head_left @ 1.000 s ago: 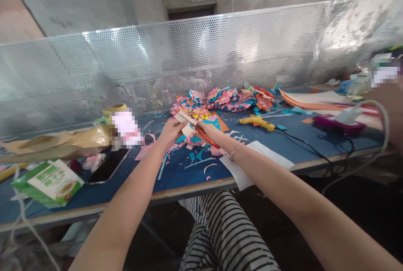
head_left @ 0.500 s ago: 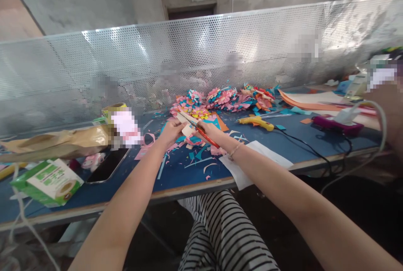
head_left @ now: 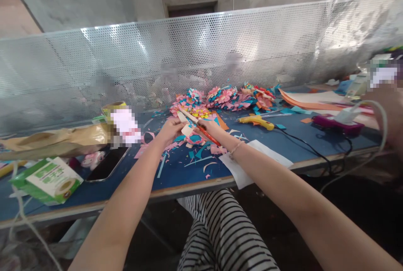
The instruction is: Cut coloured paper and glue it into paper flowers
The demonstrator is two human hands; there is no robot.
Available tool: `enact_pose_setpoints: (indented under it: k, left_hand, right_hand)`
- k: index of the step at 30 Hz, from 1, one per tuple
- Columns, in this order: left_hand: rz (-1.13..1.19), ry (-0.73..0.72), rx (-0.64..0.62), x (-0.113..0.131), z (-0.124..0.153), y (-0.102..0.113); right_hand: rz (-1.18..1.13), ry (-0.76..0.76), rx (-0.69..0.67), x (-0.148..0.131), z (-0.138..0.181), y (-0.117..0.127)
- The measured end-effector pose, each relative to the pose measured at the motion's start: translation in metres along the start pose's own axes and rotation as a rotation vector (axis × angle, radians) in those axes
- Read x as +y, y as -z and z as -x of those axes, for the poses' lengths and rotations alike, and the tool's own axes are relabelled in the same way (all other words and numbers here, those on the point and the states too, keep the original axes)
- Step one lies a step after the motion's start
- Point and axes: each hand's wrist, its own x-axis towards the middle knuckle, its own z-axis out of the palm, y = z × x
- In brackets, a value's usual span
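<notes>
My left hand [head_left: 173, 130] pinches a small cream piece of paper [head_left: 187, 130] over the middle of the blue table. In my right hand [head_left: 210, 129] are scissors with red-orange handles [head_left: 209, 137], their blades pointing up and left, up against the paper. Whether the blades are parted I cannot make out clearly. Pink, blue and cream paper scraps [head_left: 198, 153] lie scattered under and around both hands. Just beyond them sit several frilled paper flowers [head_left: 222, 98] in pink, blue, yellow and orange.
A yellow glue gun [head_left: 256, 121] with a black cable lies to the right, beside a purple power strip [head_left: 337, 125]. White paper [head_left: 267, 155] overhangs the front edge. At left are a phone [head_left: 108, 165], a green box [head_left: 48, 180] and brown wrapping [head_left: 63, 140]. Perforated metal [head_left: 189, 48] stands behind.
The cream paper has shifted slightly between my hands at the scissor blades. Both hands stay in nearly the same place, and the view has moved a little.
</notes>
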Motion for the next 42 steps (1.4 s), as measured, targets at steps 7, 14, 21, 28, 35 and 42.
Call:
enact_pose_setpoints:
  k: [7,14,21,28,35,42]
  left_hand:
    - [0.049,0.012,0.065,0.003,-0.001,0.009]
    - [0.03,0.048,0.034,0.004,0.003,0.001]
    - [-0.052,0.003,-0.009,0.003,0.005,-0.002]
    - [-0.1,0.033,-0.032,-0.002,0.003,-0.002]
    - [-0.102,0.031,-0.036,-0.004,0.001,0.001]
    - [-0.064,0.006,0.044,-0.001,0.0,0.003]
  right_hand:
    - [-0.089,-0.01,0.001,-0.003,0.001,0.008]
    - [-0.077,0.04,-0.022,0.0,0.004,0.005]
    - [-0.082,0.053,-0.049,-0.002,0.006,0.002]
    - [-0.103,0.068,-0.055,0.0,0.003,-0.002]
    - [-0.057,0.014,-0.075,-0.008,0.004,0.002]
    - [-0.033,-0.037,-0.006,-0.007,0.001,0.006]
